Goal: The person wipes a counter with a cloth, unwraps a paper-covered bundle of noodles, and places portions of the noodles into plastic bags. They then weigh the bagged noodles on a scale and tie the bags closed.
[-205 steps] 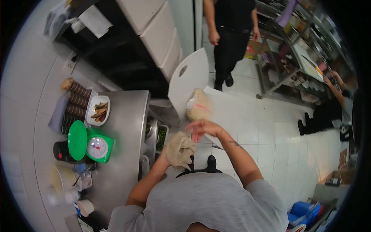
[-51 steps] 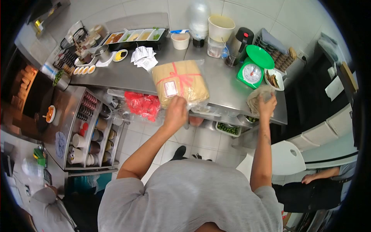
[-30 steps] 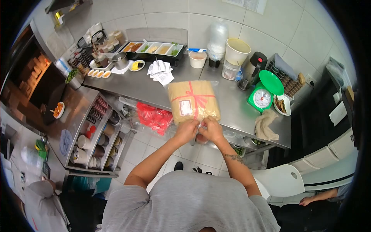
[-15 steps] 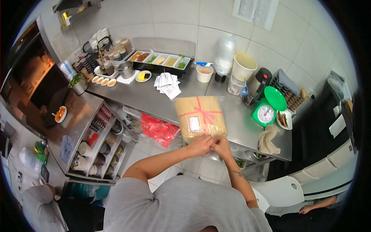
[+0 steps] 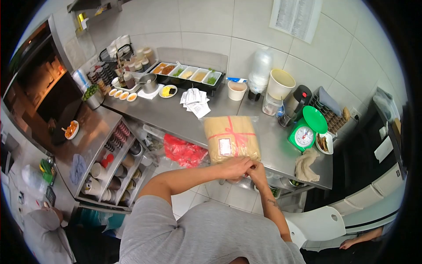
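On the counter's front edge lies a large tan package (image 5: 215, 132) in a clear plastic bag, with pink ribbon-like bands crossing on top and a white label (image 5: 225, 146). My left hand (image 5: 236, 166) is closed at the near end of the bag, its fingers pinching the plastic. Right beside it, my right hand (image 5: 257, 174) is also closed on the bag's near edge, fingertips touching those of the left. The pinched bit of plastic is mostly hidden by my fingers.
Paper slips (image 5: 195, 101) lie on the steel counter (image 5: 171, 119) behind the package. A green scale (image 5: 303, 135) and a cloth (image 5: 307, 165) are at the right. Topping trays (image 5: 187, 74) stand at the back. Other people show at lower left and lower right; a white chair (image 5: 318, 222) is nearby.
The view has shifted slightly, so the counter and package appear a little lower. Both my hands stay together at the bag's near end, with a small change in finger position.
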`<state>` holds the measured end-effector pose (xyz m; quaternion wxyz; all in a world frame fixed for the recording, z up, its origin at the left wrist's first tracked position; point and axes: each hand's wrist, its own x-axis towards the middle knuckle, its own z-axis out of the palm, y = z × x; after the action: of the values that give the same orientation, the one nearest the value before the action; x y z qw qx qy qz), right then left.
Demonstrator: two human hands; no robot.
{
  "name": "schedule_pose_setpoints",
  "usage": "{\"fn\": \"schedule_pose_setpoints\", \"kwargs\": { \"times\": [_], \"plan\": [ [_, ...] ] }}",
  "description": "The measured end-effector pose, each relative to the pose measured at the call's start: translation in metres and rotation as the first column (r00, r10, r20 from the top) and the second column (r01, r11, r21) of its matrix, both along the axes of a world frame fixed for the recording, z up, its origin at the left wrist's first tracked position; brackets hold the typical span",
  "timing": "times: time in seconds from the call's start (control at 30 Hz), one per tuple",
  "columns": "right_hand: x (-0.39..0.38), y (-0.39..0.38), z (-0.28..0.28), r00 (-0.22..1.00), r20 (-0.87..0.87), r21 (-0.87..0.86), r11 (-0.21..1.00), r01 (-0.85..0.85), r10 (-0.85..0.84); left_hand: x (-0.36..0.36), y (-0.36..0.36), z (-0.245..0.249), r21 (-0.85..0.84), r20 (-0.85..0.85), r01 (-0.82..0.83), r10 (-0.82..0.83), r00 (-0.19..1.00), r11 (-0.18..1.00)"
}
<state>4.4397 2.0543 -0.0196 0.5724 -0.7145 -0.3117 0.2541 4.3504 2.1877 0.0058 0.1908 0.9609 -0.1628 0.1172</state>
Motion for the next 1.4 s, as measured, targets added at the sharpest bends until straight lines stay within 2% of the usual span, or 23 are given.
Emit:
{"fn": "schedule_pose_setpoints", "kwargs": {
  "times": [0.1, 0.2, 0.3, 0.4, 0.5, 0.6, 0.7, 0.8, 0.9, 1.0, 1.1, 1.2, 1.3, 1.4],
  "plan": [
    [0.003, -0.001, -0.01, 0.999, 0.049, -0.047, 0.999, -0.004, 0.006, -0.001, -0.002, -0.006, -0.021, 0.017, -0.005, 0.006, 1.0, 1.0],
    [0.001, 0.006, -0.019, 0.988, 0.148, 0.0, 0.999, 0.045, -0.044, -0.002, -0.004, -0.003, -0.031, -0.046, -0.053, 0.052, 0.998, 0.998],
    [0.003, 0.01, -0.018, 0.988, 0.144, 0.02, 0.998, 0.053, -0.055, -0.002, -0.002, 0.002, -0.096, 0.012, -0.067, 0.068, 0.998, 0.993],
    [0.002, 0.007, -0.009, 0.995, 0.083, -0.069, 0.996, 0.055, -0.05, -0.01, 0.0, 0.011, -0.137, -0.019, -0.094, 0.093, 0.996, 0.986],
    [0.0, 0.002, 0.014, 0.987, 0.117, -0.105, 0.99, -0.095, 0.107, -0.016, 0.0, 0.009, -0.154, 0.033, -0.059, 0.065, 0.997, 0.986],
    [-0.001, 0.006, 0.039, 0.96, 0.231, -0.203, 0.972, -0.115, 0.162, -0.015, -0.003, 0.01, -0.136, 0.185, -0.042, 0.067, 0.98, 0.99],
    [0.004, 0.011, 0.027, 0.958, 0.251, -0.233, 0.97, -0.076, 0.136, -0.015, -0.004, 0.01, -0.147, 0.193, -0.036, 0.065, 0.979, 0.988],
    [0.002, 0.01, 0.015, 0.976, 0.213, -0.165, 0.986, -0.012, 0.048, -0.017, -0.008, 0.011, -0.174, 0.196, -0.073, 0.108, 0.975, 0.982],
    [-0.001, 0.007, 0.005, 0.97, 0.243, -0.094, 0.995, 0.033, -0.009, -0.017, -0.01, 0.004, -0.208, 0.11, -0.102, 0.127, 0.986, 0.973],
    [-0.002, 0.004, -0.008, 0.975, 0.213, -0.136, 0.986, 0.095, -0.064, -0.016, -0.015, 0.001, -0.355, -0.044, -0.156, 0.151, 0.988, 0.922],
    [-0.001, 0.001, -0.007, 0.972, 0.231, -0.217, 0.973, 0.079, -0.028, -0.021, -0.021, -0.003, -0.378, -0.09, -0.324, 0.314, 0.945, 0.868],
    [0.002, -0.003, 0.007, 0.974, 0.215, -0.217, 0.976, -0.015, 0.063, -0.022, -0.02, 0.0, -0.376, 0.04, -0.295, 0.334, 0.942, 0.878],
    [0.01, -0.005, 0.032, 0.931, 0.282, -0.118, 0.972, -0.204, 0.23, -0.026, -0.014, 0.028, -0.398, -0.073, -0.221, 0.21, 0.975, 0.891],
    [0.014, 0.004, 0.049, 0.878, 0.277, -0.252, 0.911, -0.326, 0.391, -0.025, -0.009, 0.025, -0.39, 0.02, -0.077, 0.092, 0.996, 0.918]
  ]
}}
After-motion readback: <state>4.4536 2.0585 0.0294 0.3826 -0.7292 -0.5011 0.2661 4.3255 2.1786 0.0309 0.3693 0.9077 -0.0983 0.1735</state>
